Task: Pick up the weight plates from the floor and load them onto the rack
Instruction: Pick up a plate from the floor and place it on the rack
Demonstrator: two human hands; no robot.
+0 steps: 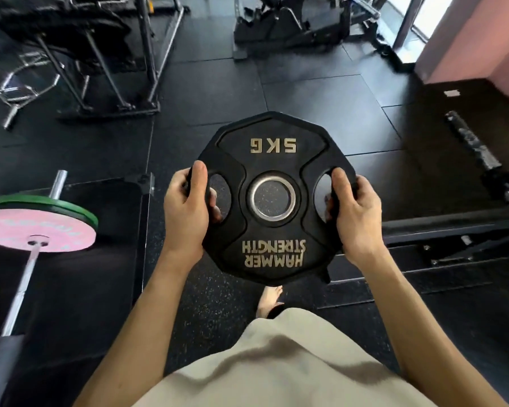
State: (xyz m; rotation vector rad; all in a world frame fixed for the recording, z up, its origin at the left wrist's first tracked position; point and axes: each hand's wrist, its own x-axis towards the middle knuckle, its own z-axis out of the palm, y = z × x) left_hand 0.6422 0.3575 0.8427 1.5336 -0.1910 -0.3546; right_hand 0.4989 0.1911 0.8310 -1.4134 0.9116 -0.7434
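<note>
We've got the black 5 kg weight plate [272,198] up off the rubber floor [218,92], held flat out in front of us. Left hand [185,208] and right hand [357,212] each wrap a side grip slot, fingers curled through, thumbs on top. Left of the plate sits a barbell [24,277] with a pink plate [37,229].

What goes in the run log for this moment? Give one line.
phase: carrying | held: 5 kg Hammer Strength plate | left hand: grips left slot | right hand: grips right slot | plate: off floor, not yet racked
</note>
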